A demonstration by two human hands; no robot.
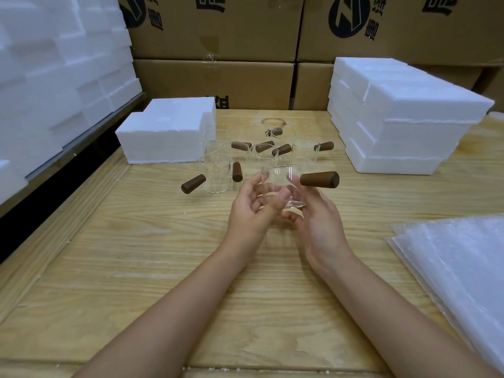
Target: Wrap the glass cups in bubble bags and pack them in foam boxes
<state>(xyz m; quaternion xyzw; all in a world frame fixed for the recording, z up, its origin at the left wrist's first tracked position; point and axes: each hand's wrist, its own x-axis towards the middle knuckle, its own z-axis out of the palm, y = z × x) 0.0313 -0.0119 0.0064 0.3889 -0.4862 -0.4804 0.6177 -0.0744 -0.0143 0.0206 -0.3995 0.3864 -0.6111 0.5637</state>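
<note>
Both hands hold one glass cup [278, 177] above the middle of the tabletop [163, 255]. The left hand [251, 211] curls round its side and the right hand [319, 227] cups its base, with the wooden handle [319, 179] pointing right. More cups [218, 170] stand toward the far edge, between foam boxes [403, 118] at the far corners. Bubble bags [458, 257] lie at the right edge. The cardboard cartons [218, 25] behind bear dark printed logos and characters, cropped and unreadable.
</note>
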